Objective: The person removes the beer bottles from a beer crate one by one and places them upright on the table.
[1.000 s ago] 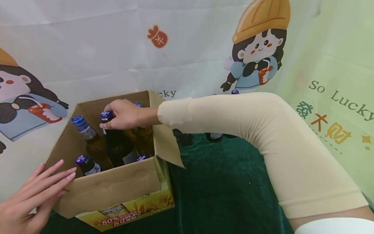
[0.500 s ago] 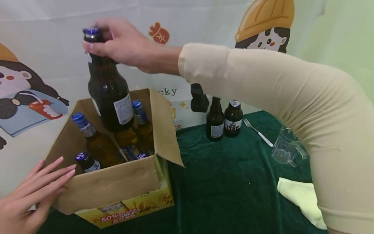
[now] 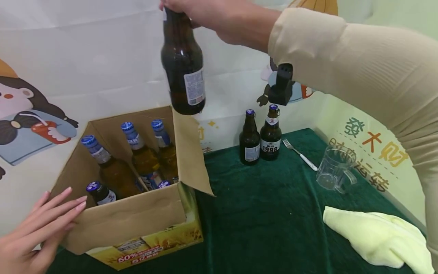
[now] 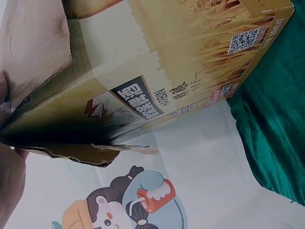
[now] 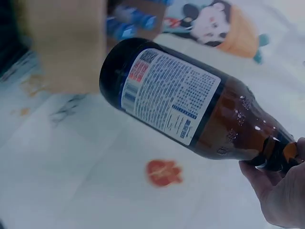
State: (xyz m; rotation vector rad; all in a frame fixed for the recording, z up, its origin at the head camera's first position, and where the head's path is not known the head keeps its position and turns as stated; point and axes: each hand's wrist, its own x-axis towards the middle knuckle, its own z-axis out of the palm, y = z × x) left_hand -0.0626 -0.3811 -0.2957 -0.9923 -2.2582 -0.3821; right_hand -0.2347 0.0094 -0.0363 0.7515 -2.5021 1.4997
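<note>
1. At the top centre of the head view, the right hand (image 3: pixel 219 17) has its fingers curled round the neck of a dark bottle (image 3: pixel 183 64), holding it near upright.
2. Lower left, the left hand (image 3: pixel 37 236) touches the cardboard box (image 3: pixel 130 224) with fingers straight.
3. Capped bottles (image 3: pixel 114 173) stand inside the box.
4. Right of centre, two bottles (image 3: pixel 249 142), a fork (image 3: pixel 308 160) and a clear mug (image 3: pixel 331 173) occupy the green cover (image 3: pixel 260 213).

I can see the person's cream-sleeved right arm (image 3: pixel 359 68) raised and bent at the elbow, the right hand (image 3: pixel 215 15) curled in a grip, the left hand (image 3: pixel 30 236) lower, its fingers outstretched.
</note>
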